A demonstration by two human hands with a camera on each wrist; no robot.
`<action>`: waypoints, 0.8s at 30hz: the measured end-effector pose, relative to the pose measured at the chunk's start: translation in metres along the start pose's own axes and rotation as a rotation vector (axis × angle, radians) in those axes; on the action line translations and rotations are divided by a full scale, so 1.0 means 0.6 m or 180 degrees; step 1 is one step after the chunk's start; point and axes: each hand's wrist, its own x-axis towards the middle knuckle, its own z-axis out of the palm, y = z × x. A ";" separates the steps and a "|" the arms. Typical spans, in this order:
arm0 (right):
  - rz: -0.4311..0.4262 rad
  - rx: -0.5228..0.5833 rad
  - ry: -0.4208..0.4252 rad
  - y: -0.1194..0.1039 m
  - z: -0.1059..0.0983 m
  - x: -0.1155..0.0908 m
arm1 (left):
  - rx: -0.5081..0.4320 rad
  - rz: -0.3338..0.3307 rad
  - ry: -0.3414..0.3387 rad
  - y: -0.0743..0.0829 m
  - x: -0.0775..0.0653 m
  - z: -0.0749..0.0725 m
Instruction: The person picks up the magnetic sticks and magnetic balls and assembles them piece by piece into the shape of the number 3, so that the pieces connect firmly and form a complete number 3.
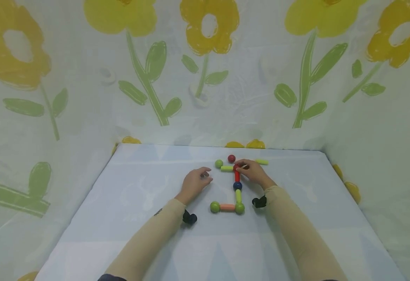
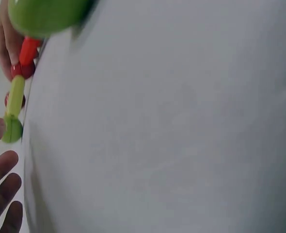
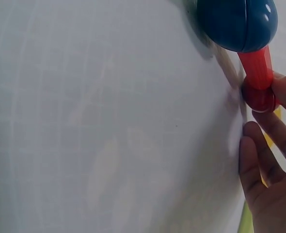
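My right hand (image 1: 255, 173) pinches a red ball (image 3: 259, 98) between thumb and finger. From that ball a red rod (image 1: 237, 177) runs toward me to a dark blue ball (image 1: 237, 185). A yellow-green rod (image 1: 238, 195) continues to a green ball (image 1: 239, 208), where a salmon rod (image 1: 227, 207) turns left to another green ball (image 1: 214, 207). Another yellow-green rod (image 1: 227, 168) points left from the pinched red ball. My left hand (image 1: 193, 183) hovers to the left, fingers loosely bent around nothing.
A loose red ball (image 1: 231, 158) lies behind the joined pieces, with a green ball (image 1: 219, 164) by the left rod's end. Beyond my right hand lies another yellow-green rod (image 1: 262, 161). Flower-printed curtains (image 1: 247, 86) surround the white table (image 1: 134, 218).
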 end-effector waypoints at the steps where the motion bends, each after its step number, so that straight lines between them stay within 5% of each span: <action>1: 0.0009 0.0004 0.0014 0.000 0.000 -0.001 | 0.0003 -0.0013 0.0004 -0.002 0.006 0.000; 10: 0.0012 0.0041 0.0047 -0.007 0.001 -0.005 | 0.0080 -0.0092 0.0041 -0.010 0.046 0.003; 24: 0.0118 0.0093 0.0092 -0.013 0.003 -0.006 | 0.0283 -0.0032 -0.0181 -0.007 0.095 0.021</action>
